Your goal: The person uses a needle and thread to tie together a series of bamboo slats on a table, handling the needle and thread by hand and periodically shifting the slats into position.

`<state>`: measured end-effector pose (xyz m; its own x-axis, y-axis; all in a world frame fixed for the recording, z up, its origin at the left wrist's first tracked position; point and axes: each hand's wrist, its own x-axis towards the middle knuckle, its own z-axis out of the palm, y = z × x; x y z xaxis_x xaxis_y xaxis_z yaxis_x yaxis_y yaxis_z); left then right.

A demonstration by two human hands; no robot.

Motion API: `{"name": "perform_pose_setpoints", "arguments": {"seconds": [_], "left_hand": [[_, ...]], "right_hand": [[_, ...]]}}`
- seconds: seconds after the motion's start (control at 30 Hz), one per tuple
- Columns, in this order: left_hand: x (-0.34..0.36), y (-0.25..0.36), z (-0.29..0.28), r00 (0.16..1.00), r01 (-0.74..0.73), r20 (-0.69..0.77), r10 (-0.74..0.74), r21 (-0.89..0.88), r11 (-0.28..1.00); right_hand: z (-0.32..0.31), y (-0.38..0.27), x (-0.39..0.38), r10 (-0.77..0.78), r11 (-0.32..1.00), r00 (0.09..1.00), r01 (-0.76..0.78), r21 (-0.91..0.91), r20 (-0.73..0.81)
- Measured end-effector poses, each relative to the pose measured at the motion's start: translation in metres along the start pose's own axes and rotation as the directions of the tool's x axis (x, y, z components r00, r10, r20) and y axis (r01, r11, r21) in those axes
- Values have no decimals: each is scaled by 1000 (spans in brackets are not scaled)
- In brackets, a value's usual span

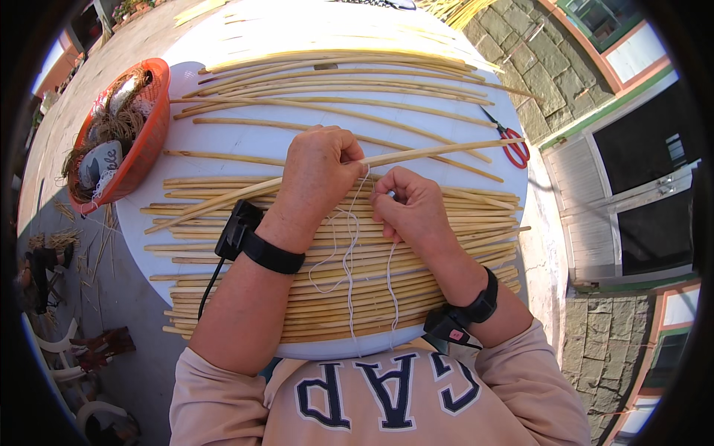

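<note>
My left hand (320,167) is closed round a long, pale yellow plant stalk (439,151), which slants up to the right above a row of similar stalks. The row of stalks (223,281) lies side by side across the near part of the table. Thin white string (349,260) loops down from the held stalk over the row. Just right of it, my right hand (413,204) is closed in a pinch, with white string running down below its fingers. A small light-grey thing shows at those fingers, too small to name.
More loose stalks (357,82) lie across the far part of the white table (175,134). Red-handled scissors (513,146) rest at its right edge. An orange basket (154,123) with string and fibre bundles stands at the left edge. A stone wall and doors (639,186) are beyond on the right.
</note>
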<state>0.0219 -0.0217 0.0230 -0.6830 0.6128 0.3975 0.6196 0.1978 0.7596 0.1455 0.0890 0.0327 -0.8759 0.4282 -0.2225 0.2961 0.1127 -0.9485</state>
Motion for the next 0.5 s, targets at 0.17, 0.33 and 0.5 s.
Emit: {"name": "perform_pose_setpoints", "arguments": {"seconds": [0.17,0.33,0.5], "left_hand": [[0,-1,0,1000,-12,7,12,15,1000],[0,-1,1,1000,-12,8,12,13,1000],[-1,0,1,1000,-16,-6,16,13,1000]], "right_hand": [[1,2,1,13,1000,1000,-13,-3,-4],[0,2,2,11,1000,1000,-11,16,2],[0,2,1,18,1000,1000,-18,9,7]]}}
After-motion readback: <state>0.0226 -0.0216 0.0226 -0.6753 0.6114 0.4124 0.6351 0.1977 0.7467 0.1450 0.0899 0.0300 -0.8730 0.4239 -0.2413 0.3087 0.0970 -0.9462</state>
